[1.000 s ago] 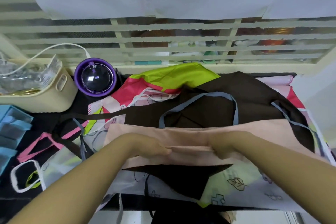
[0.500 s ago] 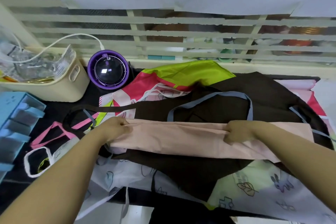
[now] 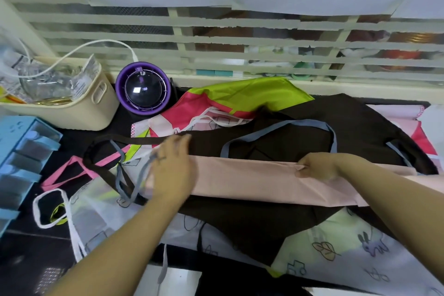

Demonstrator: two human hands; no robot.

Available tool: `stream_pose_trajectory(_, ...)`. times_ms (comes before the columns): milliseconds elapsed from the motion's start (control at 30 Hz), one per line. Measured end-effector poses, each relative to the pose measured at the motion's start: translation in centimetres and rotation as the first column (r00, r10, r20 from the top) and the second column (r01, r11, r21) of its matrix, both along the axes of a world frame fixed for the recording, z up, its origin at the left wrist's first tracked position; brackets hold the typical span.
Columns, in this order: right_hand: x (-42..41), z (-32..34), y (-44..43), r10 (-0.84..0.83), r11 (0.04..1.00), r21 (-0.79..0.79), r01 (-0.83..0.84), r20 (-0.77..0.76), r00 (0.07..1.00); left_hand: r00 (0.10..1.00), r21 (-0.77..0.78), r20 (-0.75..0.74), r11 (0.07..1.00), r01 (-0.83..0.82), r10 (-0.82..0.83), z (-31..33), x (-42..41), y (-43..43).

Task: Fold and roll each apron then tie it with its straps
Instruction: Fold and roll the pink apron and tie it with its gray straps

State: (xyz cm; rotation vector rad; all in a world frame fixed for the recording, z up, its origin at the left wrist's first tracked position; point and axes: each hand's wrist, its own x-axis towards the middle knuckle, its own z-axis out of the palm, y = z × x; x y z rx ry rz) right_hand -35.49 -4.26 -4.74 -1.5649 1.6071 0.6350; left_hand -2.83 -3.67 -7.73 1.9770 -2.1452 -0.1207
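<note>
Laid across near half of brown apron (image 3: 360, 125): folded pink apron (image 3: 252, 181), soft, limp; best taken along fold edges. Pinched at upper fold by right hand (image 3: 314, 168); left end under left hand (image 3: 173, 168), blurred, seemingly flat, released. Beyond: grey strap (image 3: 332, 139).

I see the pink apron (image 3: 264, 182) folded into a long band, lying across a brown apron (image 3: 360, 127). Right hand (image 3: 314, 167) pinches the band's upper edge, right of middle. Left hand (image 3: 173, 166), blurred, lies over its left end, fingers extended. Grey-blue strap (image 3: 310, 123) loops just behind the band. Purple round device (image 3: 143, 89) sits well behind its left end.
</note>
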Motion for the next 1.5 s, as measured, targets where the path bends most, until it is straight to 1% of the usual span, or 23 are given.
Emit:
stream_pose_trajectory(67,-0.2,-0.1,-0.2,-0.007,1.000,0.030,0.007,0.004,1.000,0.976,0.127,0.081,0.973,0.192,-0.203,-0.7,-4.0,2.1)
stream_pose_trajectory(100,-0.2,-0.1,-0.4,-0.013,0.999,0.040,0.012,0.008,1.000,0.967,0.232,0.103,0.951,0.205,-0.233,-0.8,-5.8,3.3)
stream_pose_trajectory(167,-0.7,-0.3,-0.4,-0.043,0.998,0.050,0.042,0.024,0.999,0.970,0.340,0.058,0.919,0.202,-0.234,-1.1,-9.2,4.5)
stream_pose_trajectory(267,-0.9,-0.6,-0.5,-0.048,0.998,0.045,0.046,0.045,0.998,0.950,0.434,-0.010,0.854,0.286,-0.312,-1.8,-11.8,5.1)
stream_pose_trajectory(333,-1.0,-1.0,-0.5,-0.054,0.998,0.034,0.052,0.068,0.996,0.938,0.474,-0.019,0.823,0.314,-0.347,-1.7,-12.7,4.6)
stream_pose_trajectory(433,-1.8,-1.7,-0.3,-0.074,0.996,-0.048,0.080,0.132,0.988,0.944,0.570,-0.003,0.775,0.274,-0.331,-3.1,-13.3,3.7)
stream_pose_trajectory(500,-2.8,-1.3,0.2,-0.037,0.995,-0.085,0.050,0.145,0.989,0.945,0.592,0.032,0.768,0.245,-0.326,-3.7,-13.2,3.5)
stream_pose_trajectory(533,-3.6,-0.7,0.4,-0.014,0.998,-0.066,0.022,0.120,0.993,0.945,0.590,0.044,0.772,0.237,-0.324,-3.8,-13.1,3.5)
stream_pose_trajectory(667,-8.2,1.6,2.1,0.064,0.994,0.091,-0.053,-0.127,0.990,0.946,0.576,0.089,0.791,0.206,-0.311,-4.1,-13.7,3.7)
stream_pose_trajectory(767,-10.5,2.1,2.6,0.123,0.982,0.168,-0.087,-0.215,0.969,0.949,0.564,0.109,0.804,0.186,-0.296,-3.8,-13.6,3.8)
stream_pose_trajectory(833,-11.9,2.3,2.8,0.149,0.980,0.168,-0.107,-0.261,0.954,0.950,0.558,0.119,0.811,0.177,-0.289,-3.8,-13.6,3.9)
stream_pose_trajectory(1000,-16.5,1.6,3.0,0.083,0.984,0.174,-0.033,-0.284,0.955,0.950,0.549,0.131,0.819,0.167,-0.282,-4.0,-13.4,3.9)
stream_pose_trajectory(1100,-19.3,0.8,3.5,-0.177,0.983,0.004,0.181,-0.185,0.967,0.954,0.559,0.132,0.816,0.152,-0.268,-4.0,-13.5,3.9)
stream_pose_trajectory(1133,-19.9,0.4,3.9,-0.303,0.952,-0.071,0.297,-0.102,0.947,0.953,0.560,0.139,0.815,0.148,-0.269,-4.0,-13.6,3.8)
stream_pose_trajectory(1167,-20.4,-0.1,4.6,-0.439,0.891,-0.130,0.436,0.004,0.898,0.952,0.564,0.145,0.813,0.144,-0.269,-4.0,-13.7,3.9)
stream_pose_trajectory(1200,-20.7,-0.8,5.4,-0.572,0.794,-0.154,0.588,0.135,0.809,0.952,0.566,0.149,0.813,0.140,-0.267,-4.0,-13.7,3.8)
stream_pose_trajectory(1233,-20.9,-1.5,6.4,-0.688,0.662,-0.132,0.738,0.283,0.668,0.953,0.563,0.152,0.816,0.135,-0.263,-4.1,-13.7,3.8)
stream_pose_trajectory(1267,-20.9,-2.2,7.5,-0.766,0.505,-0.085,0.859,0.413,0.492,0.952,0.556,0.159,0.820,0.133,-0.262,-4.1,-13.8,3.8)
stream_pose_trajectory(1300,-20.8,-2.8,8.6,-0.795,0.364,-0.051,0.930,0.504,0.338,0.950,0.553,0.167,0.823,0.132,-0.265,-4.1,-13.8,3.9)
stream_pose_trajectory(1333,-20.3,-3.2,9.3,-0.795,0.260,-0.043,0.965,0.557,0.240,0.949,0.554,0.173,0.823,0.127,-0.263,-4.0,-13.8,3.8)
stream_pose_trajectory(1367,-19.7,-3.4,10.2,-0.783,0.196,-0.076,0.978,0.589,0.202,0.949,0.558,0.171,0.820,0.129,-0.266,-3.9,-13.9,3.9)
stream_pose_trajectory(1433,-17.9,-3.6,11.2,-0.754,0.187,-0.218,0.958,0.593,0.282,0.952,0.563,0.161,0.816,0.128,-0.260,-3.9,-13.9,3.9)
stream_pose_trajectory(1500,-16.2,-3.7,11.8,-0.732,0.136,-0.362,0.922,0.591,0.340,0.952,0.560,0.160,0.818,0.131,-0.262,-3.9,-13.8,3.9)
